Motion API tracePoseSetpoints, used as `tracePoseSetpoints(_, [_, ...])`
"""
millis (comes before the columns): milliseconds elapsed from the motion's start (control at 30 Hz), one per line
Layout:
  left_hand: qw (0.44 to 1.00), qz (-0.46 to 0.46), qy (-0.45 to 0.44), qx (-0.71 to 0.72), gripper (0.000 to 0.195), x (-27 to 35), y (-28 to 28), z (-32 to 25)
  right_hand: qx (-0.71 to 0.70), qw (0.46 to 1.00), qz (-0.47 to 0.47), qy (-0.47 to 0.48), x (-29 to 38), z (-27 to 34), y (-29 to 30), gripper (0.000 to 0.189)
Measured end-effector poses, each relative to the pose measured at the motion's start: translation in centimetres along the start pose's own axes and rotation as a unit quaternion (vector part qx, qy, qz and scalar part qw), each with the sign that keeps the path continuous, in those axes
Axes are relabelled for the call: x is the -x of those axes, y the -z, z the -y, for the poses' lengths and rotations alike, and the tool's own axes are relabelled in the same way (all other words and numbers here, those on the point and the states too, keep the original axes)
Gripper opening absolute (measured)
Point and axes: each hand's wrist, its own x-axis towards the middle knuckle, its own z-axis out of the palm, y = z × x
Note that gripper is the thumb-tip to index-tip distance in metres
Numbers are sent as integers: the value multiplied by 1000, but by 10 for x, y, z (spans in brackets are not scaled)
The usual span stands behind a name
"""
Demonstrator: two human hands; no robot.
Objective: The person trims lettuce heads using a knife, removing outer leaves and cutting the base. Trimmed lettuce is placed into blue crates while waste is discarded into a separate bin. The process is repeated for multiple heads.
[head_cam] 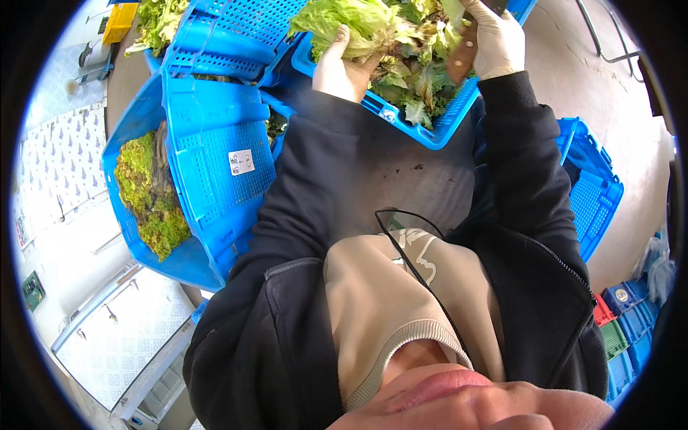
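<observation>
My left hand (344, 70), in a pale, thin glove, holds a head of green leaf lettuce (355, 27) over a blue plastic crate (441, 137). The gloved right hand (500, 43) is at the lettuce's right side, its fingers closed around what looks like a knife. Its flat brown blade (462, 59) has pale round spots or holes and points down towards the crate. The grip itself is partly hidden at the top edge. Loose lettuce leaves (416, 88), some browned and wilted, lie in the crate below both hands.
Blue perforated crates (215, 129) stand at the left, one holding yellow-green lettuce (161, 236). More lettuce (161, 21) is at the upper left. Another blue crate (596, 188) stands at the right. Stacked coloured crates (634, 328) are at the lower right, a metal frame (613, 54) at the upper right.
</observation>
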Motion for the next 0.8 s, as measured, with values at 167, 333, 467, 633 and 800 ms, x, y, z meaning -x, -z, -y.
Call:
tracePoseSetpoints(167, [999, 42, -8, 33, 50, -3, -8, -1, 317, 938, 92, 106, 21, -29, 9, 45])
tracePoseSetpoints(333, [997, -25, 62, -46, 59, 4, -11, -1, 402, 892, 120, 172, 26, -51, -1, 44])
tracePoseSetpoints(467, [868, -91, 87, -481, 66, 3, -11, -39, 285, 944, 126, 104, 11, -29, 6, 26])
tracePoseSetpoints(633, [450, 176, -519, -705, 82, 18, -55, -45, 403, 894, 194, 30, 16, -9, 10, 31])
tracePoseSetpoints(800, [637, 158, -114, -746, 84, 12, -7, -17, 378, 888, 249, 77, 26, -12, 0, 36])
